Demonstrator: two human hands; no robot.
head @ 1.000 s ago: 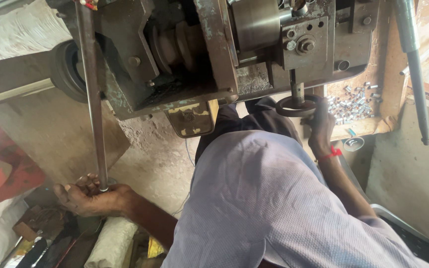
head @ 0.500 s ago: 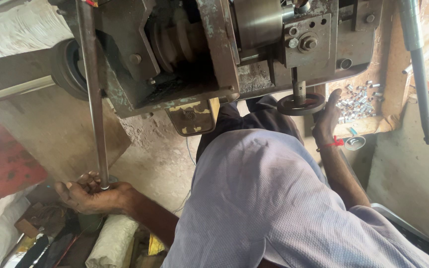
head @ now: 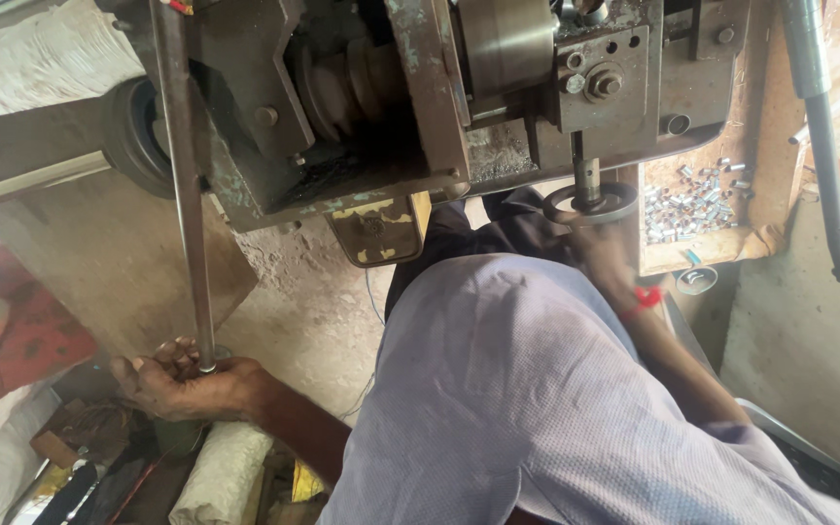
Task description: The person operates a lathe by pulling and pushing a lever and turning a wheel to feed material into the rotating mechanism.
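Steel bar stock (head: 184, 185) runs down from the lathe (head: 381, 107) into the left hand (head: 182, 384), closed on its lower end; the right hand (head: 600, 255), blurred, grips the handwheel (head: 590, 202), seemingly mid-feed, steady cranking next.

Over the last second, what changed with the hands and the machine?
The right hand slid from the right of the round dark handwheel to just beneath it, blurred in motion. The left hand stayed clasped on the long grey metal rod; the machine is unchanged.
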